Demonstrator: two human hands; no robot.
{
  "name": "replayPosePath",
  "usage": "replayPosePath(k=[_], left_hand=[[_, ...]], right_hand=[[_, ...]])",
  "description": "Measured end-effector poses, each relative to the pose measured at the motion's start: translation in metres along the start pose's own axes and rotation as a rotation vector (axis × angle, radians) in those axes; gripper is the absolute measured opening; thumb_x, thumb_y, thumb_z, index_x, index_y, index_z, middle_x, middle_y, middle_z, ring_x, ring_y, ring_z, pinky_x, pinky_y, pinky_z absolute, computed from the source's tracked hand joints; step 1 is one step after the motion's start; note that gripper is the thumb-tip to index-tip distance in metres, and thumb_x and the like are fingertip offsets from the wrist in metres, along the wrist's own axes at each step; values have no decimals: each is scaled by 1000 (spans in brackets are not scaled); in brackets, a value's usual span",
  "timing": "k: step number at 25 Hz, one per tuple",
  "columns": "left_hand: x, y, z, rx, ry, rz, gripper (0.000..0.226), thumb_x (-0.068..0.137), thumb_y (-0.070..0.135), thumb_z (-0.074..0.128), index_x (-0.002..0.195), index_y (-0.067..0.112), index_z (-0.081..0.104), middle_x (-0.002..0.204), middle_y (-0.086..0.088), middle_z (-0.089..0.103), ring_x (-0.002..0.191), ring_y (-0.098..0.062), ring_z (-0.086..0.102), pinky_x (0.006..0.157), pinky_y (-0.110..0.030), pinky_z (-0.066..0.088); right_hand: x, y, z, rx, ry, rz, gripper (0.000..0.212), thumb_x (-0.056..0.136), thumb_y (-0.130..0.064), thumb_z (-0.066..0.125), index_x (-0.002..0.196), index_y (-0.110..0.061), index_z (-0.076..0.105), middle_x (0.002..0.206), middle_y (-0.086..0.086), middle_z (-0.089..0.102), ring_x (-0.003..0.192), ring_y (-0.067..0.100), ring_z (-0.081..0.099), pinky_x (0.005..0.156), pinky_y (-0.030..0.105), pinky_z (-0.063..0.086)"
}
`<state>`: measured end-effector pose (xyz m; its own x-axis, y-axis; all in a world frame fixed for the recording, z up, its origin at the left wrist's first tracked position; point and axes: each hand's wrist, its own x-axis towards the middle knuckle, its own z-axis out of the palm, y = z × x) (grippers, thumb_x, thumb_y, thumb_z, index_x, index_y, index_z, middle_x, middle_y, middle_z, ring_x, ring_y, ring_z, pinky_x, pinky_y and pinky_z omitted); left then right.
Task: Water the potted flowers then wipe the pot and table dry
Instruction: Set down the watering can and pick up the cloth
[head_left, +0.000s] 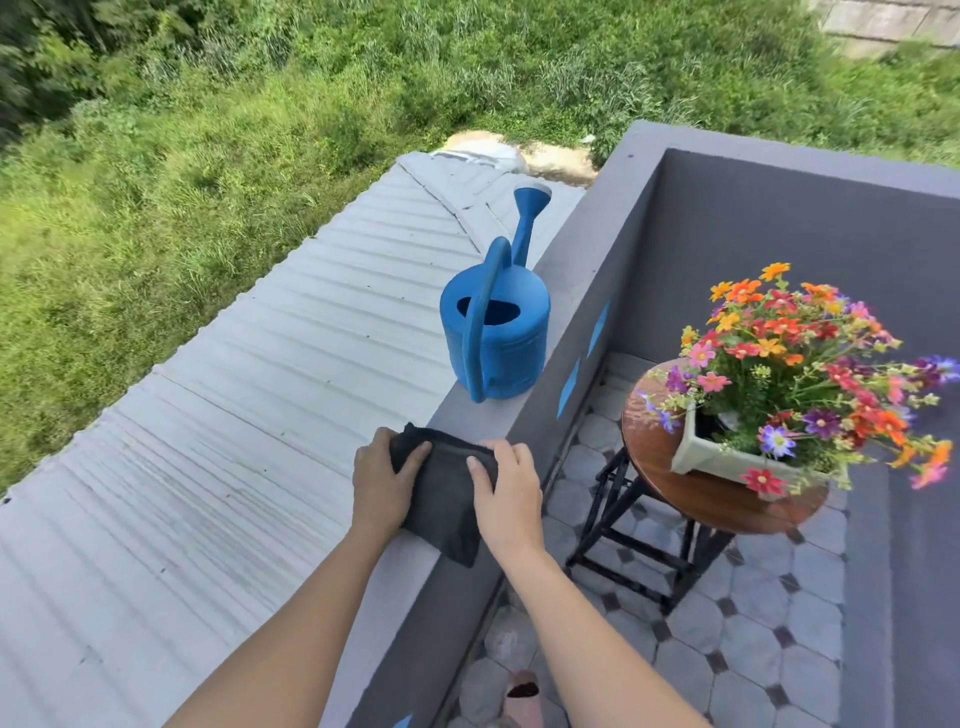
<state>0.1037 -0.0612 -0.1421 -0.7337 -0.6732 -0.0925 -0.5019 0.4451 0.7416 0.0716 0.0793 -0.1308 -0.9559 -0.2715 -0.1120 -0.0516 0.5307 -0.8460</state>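
grip: left hand (382, 483) and right hand (506, 491) both clasp black cloth (441, 499) on ledge (467, 415).
advice: lift it bunched, carry right to wet table (654, 467).

Both bare forearms are extended forward from the lower edge of the view, nearly parallel. The left hand (382, 480) is laid palm down, its fingers curled over a folded dark cloth (447, 499) at the cloth's left edge. The right hand (506, 491) is set palm down on the cloth's right side, with 4 fingers curled over its far edge.
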Motion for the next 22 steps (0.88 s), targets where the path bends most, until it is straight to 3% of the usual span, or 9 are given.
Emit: replayPosePath(k=[3, 5, 8, 11, 13, 15, 17, 19, 22], left_hand=[[-16, 28, -4, -101, 28, 56, 28, 86, 35, 65, 81, 13, 48, 73, -1, 59, 70, -14, 56, 60, -25, 41], [-24, 53, 0, -220, -75, 54, 23, 82, 33, 70, 84, 14, 58, 77, 2, 66, 73, -10, 61, 63, -21, 45], [-27, 84, 13, -548, -548, -212, 45, 72, 36, 77, 106, 9, 67, 97, -11, 74, 90, -23, 70, 70, -31, 56], [-33, 97, 35, -533, -838, -396, 67, 58, 34, 85, 114, 4, 65, 109, -21, 70, 103, -37, 66, 91, -50, 52], [-35, 100, 56, -607, -808, -408, 47, 69, 26, 78, 110, 5, 67, 103, -18, 73, 96, -33, 68, 87, -47, 54], [-34, 102, 80, -695, -714, -378, 21, 84, 18, 65, 103, 10, 67, 90, -10, 75, 78, -22, 70, 69, -35, 57], [-28, 99, 108, -727, -619, -343, 20, 88, 16, 61, 108, 14, 63, 93, -8, 72, 78, -20, 67, 66, -31, 54], [-23, 93, 142, -736, -545, -301, 31, 89, 15, 60, 120, 11, 58, 103, -11, 68, 83, -20, 66, 70, -33, 54], [-34, 90, 192, -803, -418, -240, 21, 93, 7, 54, 114, 10, 53, 93, -7, 67, 69, -12, 70, 60, -28, 57]], right_hand=[[3, -2, -19, 128, 120, -8, 24, 93, -25, 53, 115, -18, 59, 101, -5, 48, 87, 9, 46, 82, 21, 36], [7, 5, -44, 196, 220, 3, 21, 91, -22, 57, 111, -18, 61, 101, -6, 50, 91, 6, 47, 86, 18, 35], [14, 24, -84, 228, 290, 20, 22, 89, -21, 60, 110, -16, 60, 105, -5, 54, 97, 5, 46, 90, 16, 34], [16, 48, -109, 196, 251, -14, 27, 89, -24, 60, 114, -15, 59, 109, -2, 55, 102, 9, 48, 96, 23, 38], [14, 68, -116, 132, 262, -44, 33, 89, -28, 59, 119, -14, 56, 113, 0, 54, 105, 9, 49, 96, 22, 38], [6, 95, -123, 141, 357, -21, 30, 90, -28, 58, 115, -12, 57, 108, -3, 51, 95, 2, 52, 88, 16, 40], [-3, 132, -128, 156, 465, 57, 14, 91, -28, 56, 98, -15, 58, 94, -5, 50, 80, -2, 51, 74, 19, 41], [-7, 168, -135, 130, 603, 150, 19, 92, -31, 52, 82, -15, 53, 78, -4, 50, 69, 3, 48, 66, 26, 37], [8, 205, -157, 253, 731, 293, 28, 93, -36, 48, 100, -9, 50, 99, 7, 55, 84, 15, 53, 71, 26, 41]])
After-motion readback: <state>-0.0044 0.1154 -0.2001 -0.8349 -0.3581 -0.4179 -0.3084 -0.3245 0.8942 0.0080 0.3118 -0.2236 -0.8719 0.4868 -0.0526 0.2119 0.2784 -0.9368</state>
